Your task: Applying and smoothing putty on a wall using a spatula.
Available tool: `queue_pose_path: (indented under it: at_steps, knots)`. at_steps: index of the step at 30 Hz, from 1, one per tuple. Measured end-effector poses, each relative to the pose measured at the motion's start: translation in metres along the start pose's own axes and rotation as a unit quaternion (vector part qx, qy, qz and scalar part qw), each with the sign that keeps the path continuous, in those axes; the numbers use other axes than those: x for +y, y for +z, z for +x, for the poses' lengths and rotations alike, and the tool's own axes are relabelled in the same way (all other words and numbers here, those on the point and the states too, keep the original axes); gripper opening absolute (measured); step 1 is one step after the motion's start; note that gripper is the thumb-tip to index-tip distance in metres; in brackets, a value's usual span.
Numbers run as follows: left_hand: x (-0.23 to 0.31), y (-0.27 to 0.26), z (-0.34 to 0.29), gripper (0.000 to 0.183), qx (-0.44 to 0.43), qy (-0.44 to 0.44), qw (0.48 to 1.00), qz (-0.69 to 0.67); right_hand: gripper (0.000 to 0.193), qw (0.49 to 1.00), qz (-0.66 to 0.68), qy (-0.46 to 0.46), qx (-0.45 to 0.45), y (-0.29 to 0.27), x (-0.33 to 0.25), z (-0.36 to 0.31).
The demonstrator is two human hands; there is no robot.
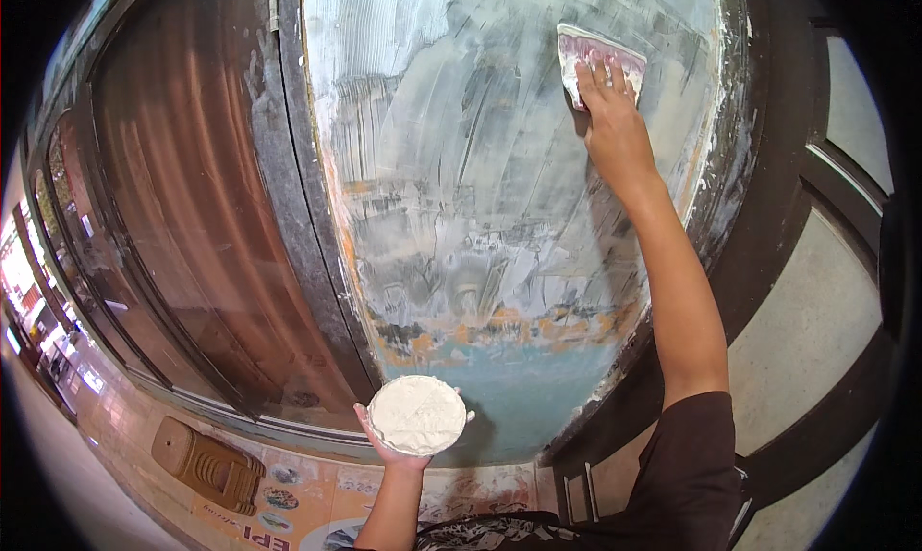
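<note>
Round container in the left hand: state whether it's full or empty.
It looks full: white paste covers its whole top, reaching the rim.

Over on the floor (pixel 120 426), I can see lettering on an orange printed sheet (pixel 322 484): some big dark capitals (pixel 264 538) by its lower edge, and a smaller slanting line (pixel 216 514) just above and left of them.

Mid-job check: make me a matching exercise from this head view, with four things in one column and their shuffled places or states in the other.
Things:
1. left hand
2. right hand
3. plastic stool
4. curtain

Places or states:
A. low on the picture's left, brown
B. holding a flat scraper against the wall
C. reddish brown, hanging in folds
D. supporting a round of white paste

Pairs: 1-D, 2-B, 3-A, 4-C
</note>
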State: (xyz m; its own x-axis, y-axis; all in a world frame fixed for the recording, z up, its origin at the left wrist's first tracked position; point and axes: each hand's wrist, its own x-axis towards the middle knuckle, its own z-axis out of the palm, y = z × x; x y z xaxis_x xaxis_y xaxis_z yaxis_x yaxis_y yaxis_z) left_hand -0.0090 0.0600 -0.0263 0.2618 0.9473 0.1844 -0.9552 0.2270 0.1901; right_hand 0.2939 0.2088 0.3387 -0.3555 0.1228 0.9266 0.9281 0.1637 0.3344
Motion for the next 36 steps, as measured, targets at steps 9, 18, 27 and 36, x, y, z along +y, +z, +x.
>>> queue_pose_path:
  at_steps: [9, 18, 27, 36]
  knots:
    - [0.001, -0.011, 0.014, 0.105, 0.016, 0.004, 1.0, -0.013, 0.054, 0.997, 0.018, 0.044, -0.06, 0.004, -0.034, -0.039]
    - [-0.016, -0.006, 0.003, 0.106, 0.029, -0.016, 0.999, -0.041, 0.054, 0.978, 0.059, 0.045, -0.197, 0.002, -0.098, -0.142]
    - [-0.027, 0.002, -0.027, 0.102, 0.011, -0.005, 1.0, -0.029, 0.061, 0.986, 0.147, 0.077, 0.011, -0.079, -0.03, -0.031]
    - [-0.032, 0.01, -0.036, 0.103, 0.005, 0.041, 0.999, -0.03, 0.06, 0.982, 0.093, 0.012, -0.166, -0.015, -0.053, -0.124]
